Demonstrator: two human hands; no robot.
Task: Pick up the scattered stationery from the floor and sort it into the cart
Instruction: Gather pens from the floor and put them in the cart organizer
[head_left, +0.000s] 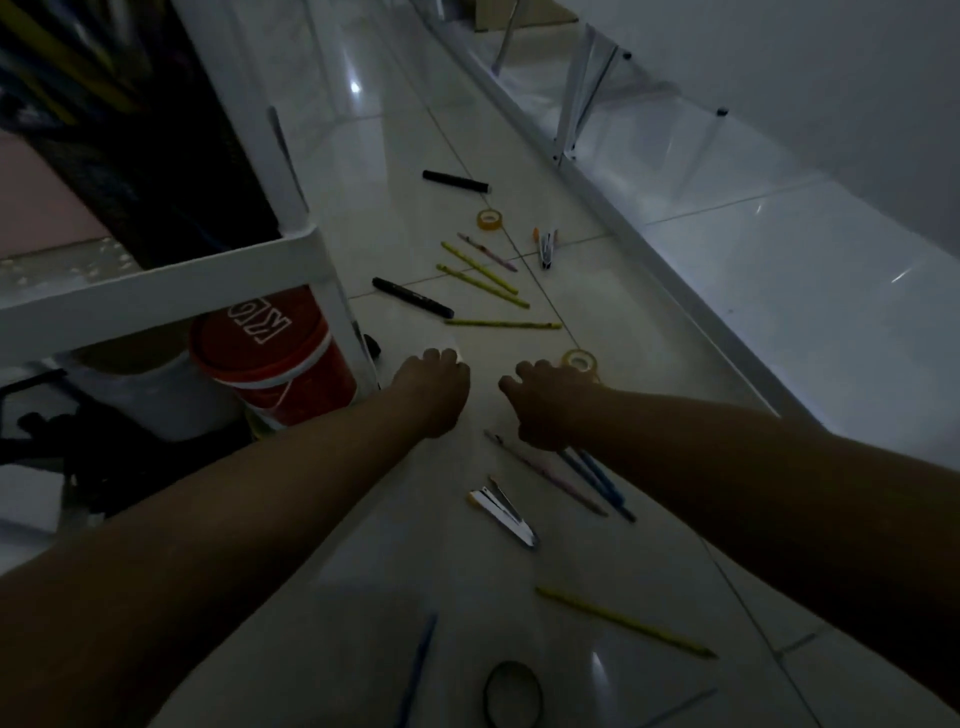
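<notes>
Head view, dim light. Both arms reach forward and down over the tiled floor (519, 597), which is glossy and reflective. The left hand (434, 392) is curled, knuckles up, with a small pale object (451, 354) showing at its fingertips; whether the fingers grip it or merely touch it cannot be told. The right hand (543, 408) is also curled, set against the nearer tape roll (581, 360), a translucent yellowish ring; a firm hold cannot be confirmed.

The stationery remains on the floor, none visibly in the cart (171, 283), a white rigid-framed unit standing left of the hands. Ahead lie thin yellow pencils (480, 270) fanned loosely, two matte black markers (413, 298), a second tape roll (491, 219) and a small pen cluster (545, 249). Under the right wrist sit slim blue and pink pens (582, 483); a metallic stapler (501, 509) lies open nearby. Closer still: one yellow pencil (626, 621), a blue pen (415, 670), a black band (513, 693).

Judgement: items lie as dropped, unsorted; the hands appear positioned to collect the nearest small pieces first. An orange bucket (275, 364) stands beneath the cart
</notes>
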